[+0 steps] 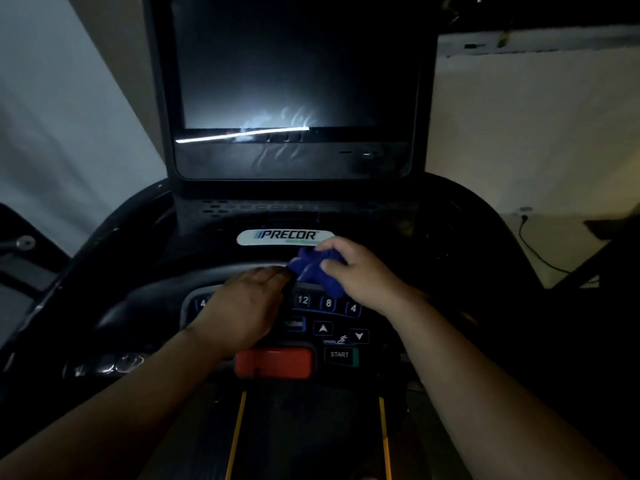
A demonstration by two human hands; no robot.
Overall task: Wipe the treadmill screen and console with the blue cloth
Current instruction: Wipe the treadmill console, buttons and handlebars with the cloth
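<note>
Blue cloth (313, 270) sits bunched at frame centre, gripped in the right hand (349, 271) and pressed against the console (433, 244) just below the Precor badge (285, 237). Left hand (242, 306) lies palm-down on the keypad (329, 303), fingers relaxed, holding nothing. Dark screen (291, 64) stands above, upper centre.

Bunched blue cloth (313, 270) lies on black console (398, 237) below dark screen (294, 71).

Left hand (242, 306) lies palm down; right hand (356, 271) has its fingers clutching the blue cloth (311, 268).
</note>
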